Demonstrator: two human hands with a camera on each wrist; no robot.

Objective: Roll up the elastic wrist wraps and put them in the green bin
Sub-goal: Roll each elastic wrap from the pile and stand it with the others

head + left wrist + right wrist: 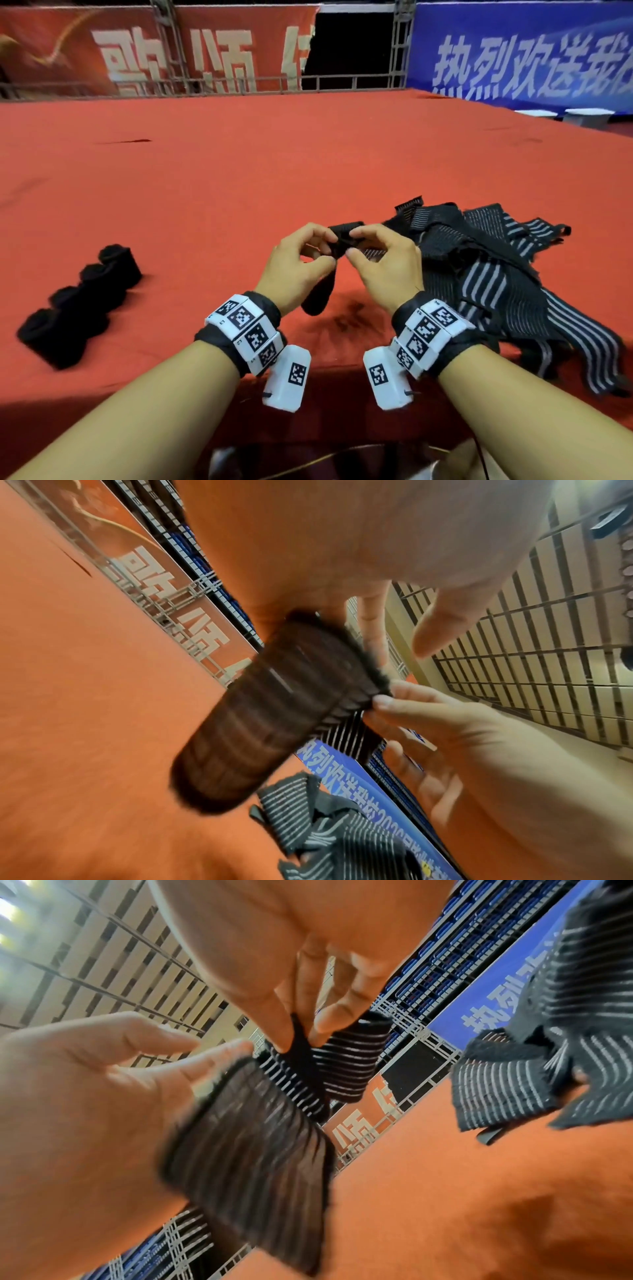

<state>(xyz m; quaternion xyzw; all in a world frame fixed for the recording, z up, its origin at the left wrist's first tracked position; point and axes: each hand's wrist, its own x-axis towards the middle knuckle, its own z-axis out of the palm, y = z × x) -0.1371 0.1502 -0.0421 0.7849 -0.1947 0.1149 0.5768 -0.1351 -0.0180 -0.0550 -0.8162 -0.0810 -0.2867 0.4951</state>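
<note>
A: We start with the tabletop point(308, 154), the red cloth running out to the banners point(513, 51) behind. Why is everything laid out on it this way?

B: It looks sorted to us. The loose pile of wraps point(496, 267) lies at our right, within reach, and the row of finished rolls point(82, 301) sits well apart at our left, so rolled and unrolled don't mix.

A: And the wrap point(344, 236) we're working on?

B: It's up off the cloth, between both hands, just left of the pile. Our left hand point(301, 260) pinches one side of the started roll and our right hand point(380, 257) pinches the other, thumbs against fingertips. We judge that keeps the first turns tight, since elastic would spring open if either side let go.

A: The free tail point(318, 294)?

B: It hangs down from the roll toward the tabletop edge, clear of the pile, so it should feed in without snagging.

A: Anything in our way?

B: Only the pile's nearest strips lie close to our right hand. The green bin isn't in any view, so we can't say where the rolls must go.
</note>
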